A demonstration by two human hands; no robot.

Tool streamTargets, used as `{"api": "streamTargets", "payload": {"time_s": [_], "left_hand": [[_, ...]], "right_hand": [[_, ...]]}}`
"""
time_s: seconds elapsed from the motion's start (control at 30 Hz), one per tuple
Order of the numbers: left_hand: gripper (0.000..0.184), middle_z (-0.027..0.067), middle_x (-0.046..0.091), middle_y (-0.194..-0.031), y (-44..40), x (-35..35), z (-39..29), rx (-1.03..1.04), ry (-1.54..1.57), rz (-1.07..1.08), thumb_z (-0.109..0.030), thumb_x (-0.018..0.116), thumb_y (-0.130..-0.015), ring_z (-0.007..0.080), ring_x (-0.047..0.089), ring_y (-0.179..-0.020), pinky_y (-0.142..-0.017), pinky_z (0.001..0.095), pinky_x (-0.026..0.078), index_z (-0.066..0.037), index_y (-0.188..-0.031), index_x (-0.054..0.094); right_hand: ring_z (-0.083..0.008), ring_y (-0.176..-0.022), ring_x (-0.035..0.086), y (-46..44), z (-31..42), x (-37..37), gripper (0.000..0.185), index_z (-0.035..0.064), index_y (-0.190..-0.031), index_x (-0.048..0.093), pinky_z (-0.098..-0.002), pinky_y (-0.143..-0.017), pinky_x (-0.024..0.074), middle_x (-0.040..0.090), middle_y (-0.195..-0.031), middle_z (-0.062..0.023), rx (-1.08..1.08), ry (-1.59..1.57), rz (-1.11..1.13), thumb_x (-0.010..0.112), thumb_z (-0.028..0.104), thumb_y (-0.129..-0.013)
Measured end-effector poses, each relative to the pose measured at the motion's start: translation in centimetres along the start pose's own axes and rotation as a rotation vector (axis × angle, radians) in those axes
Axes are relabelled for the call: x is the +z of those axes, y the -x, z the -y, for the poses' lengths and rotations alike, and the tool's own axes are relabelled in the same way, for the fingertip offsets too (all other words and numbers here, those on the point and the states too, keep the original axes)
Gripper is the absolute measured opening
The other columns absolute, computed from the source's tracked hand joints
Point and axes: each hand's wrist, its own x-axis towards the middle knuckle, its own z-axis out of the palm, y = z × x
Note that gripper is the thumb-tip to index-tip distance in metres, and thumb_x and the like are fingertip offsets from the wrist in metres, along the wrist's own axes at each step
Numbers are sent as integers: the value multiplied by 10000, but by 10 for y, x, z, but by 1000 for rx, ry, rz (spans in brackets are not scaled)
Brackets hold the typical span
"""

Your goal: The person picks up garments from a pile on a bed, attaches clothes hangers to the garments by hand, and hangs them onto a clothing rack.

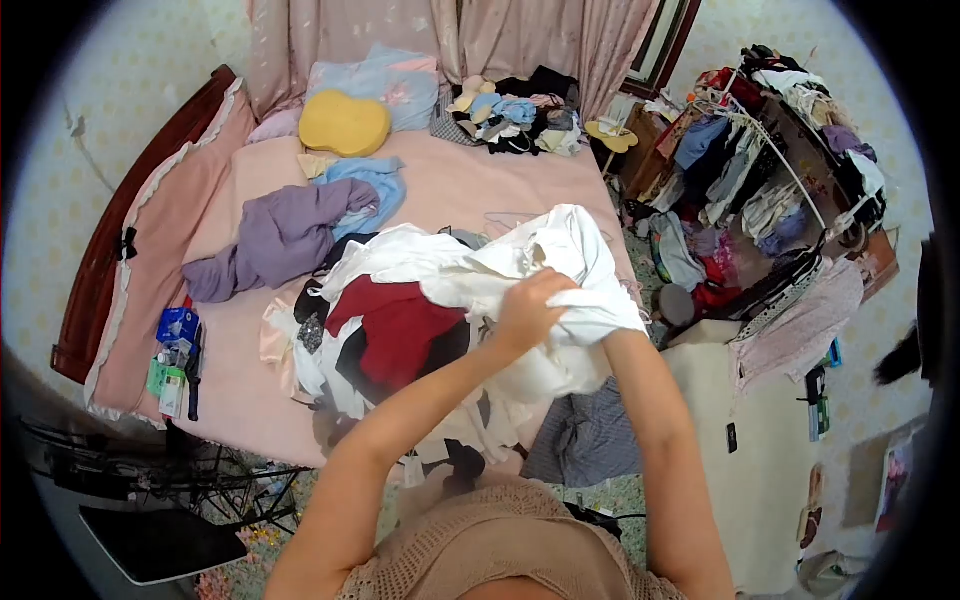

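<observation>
A white garment [560,245] is held up over the front right part of the bed. My left hand [532,312] is closed on its cloth, fingers wrapped round a fold. My right hand is hidden inside the white fabric; only the forearm shows below it, so its fingers cannot be seen. Under and beside the garment lies a heap of clothes, with a dark red piece [400,325], black pieces and more white cloth [390,260]. A grey-blue checked garment [585,440] hangs at the bed's front edge, below my hands.
The pink bed [440,180] carries a purple garment [285,235], a light blue garment [375,190], a yellow cushion [345,122] and a clothes pile [515,110]. A loaded clothes rack [775,150] stands right, near a cream bench [700,400]. A black folding stand [160,545] is at front left.
</observation>
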Motion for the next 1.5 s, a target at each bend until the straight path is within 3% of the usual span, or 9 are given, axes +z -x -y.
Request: {"api": "streamTargets", "payload": {"time_s": [0.13,0.27,0.5,0.73,0.93,1.0,1.27,1.33,1.5], "left_hand": [[185,121,516,-909,-13,-9,25,-32,-189,-277,-31,625,-651,276,518,-865,-734,312,417,-38,-833,592],[144,111,560,-934,-12,-2,58,-270,285,-65,-66,558,-746,222,553,-849,-737,287,419,-18,-880,586],[266,101,570,-1046,-20,-7,43,-764,1235,-70,-126,448,-867,182,565,-930,-816,275,436,38,-1060,530],[270,126,592,-953,-25,-47,58,-822,700,-14,-150,490,-843,186,583,-815,-711,296,462,52,-1014,543],[408,145,587,-998,-8,-90,149,-1076,837,-335,-288,490,-867,234,583,-876,-746,348,472,81,-1037,522],[438,156,578,-1040,0,-102,170,-1072,787,-292,-302,501,-865,236,580,-910,-771,354,472,85,-1068,513],[479,86,597,-999,-1,-78,108,-880,670,323,-348,629,-770,152,547,-895,-776,283,431,18,-1070,553],[544,83,596,-1022,13,-49,108,-507,302,605,-368,677,-719,173,558,-886,-782,290,431,-14,-1108,542],[477,94,594,-1007,38,-11,116,-733,318,424,-258,669,-724,180,563,-867,-769,291,438,9,-1096,537]], "right_hand": [[-224,-986,498,5,11,3,304,4,-1012,504,-332,-873,377,548,-968,-105,-236,508,103,594,148,-760],[-249,-927,510,3,12,-2,355,9,-959,534,-318,-833,396,548,-921,-107,-305,688,74,649,246,-721],[-214,-932,533,4,2,12,344,5,-1005,543,-303,-824,423,554,-1002,-106,525,-230,-4,607,244,-767],[-178,-936,556,32,-1,22,341,0,-1051,552,-289,-814,449,560,-1084,-104,852,-430,-66,565,242,-812],[-202,-990,548,41,4,-13,375,4,-1144,488,-331,-863,439,542,-1131,-109,492,-536,89,474,241,-854],[-229,-1032,522,31,31,-27,394,7,-1168,462,-368,-897,413,533,-1145,-117,309,-630,-247,451,258,-864],[-248,-1096,485,5,45,-27,373,38,-1193,452,-406,-977,337,520,-1183,-96,114,-933,-424,402,272,-906],[-230,-1102,480,3,50,-6,378,68,-1173,472,-413,-978,333,529,-1168,-71,90,-959,-304,474,306,-879],[-238,-1079,498,4,82,11,365,52,-1165,483,-401,-975,336,537,-1161,-79,53,-1050,-195,462,291,-891]]}}
